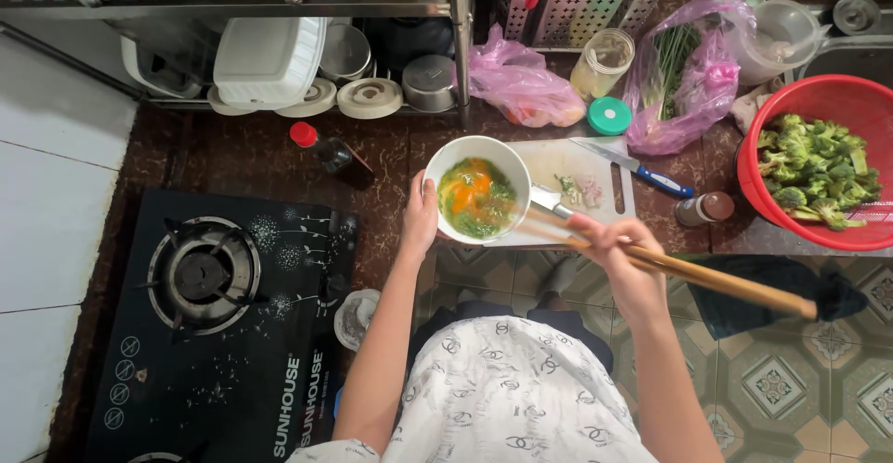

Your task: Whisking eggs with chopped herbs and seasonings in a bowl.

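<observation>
My left hand (420, 214) grips the near-left rim of a white bowl (458, 152) that holds yellow egg and chopped green herbs. My right hand (621, 257) holds a pair of long wooden chopsticks (707, 279), their tips blurred at the bowl's right side. The bowl rests partly over the left edge of a white cutting board (595, 205).
On the board lie a blue-handled knife (642, 173) and chopped bits. A black gas stove (209, 333) is at left, a red-capped bottle (321, 147) behind it. A red basket (819, 96) of broccoli is at right, pink bags (521, 86) and a dish rack (279, 45) behind.
</observation>
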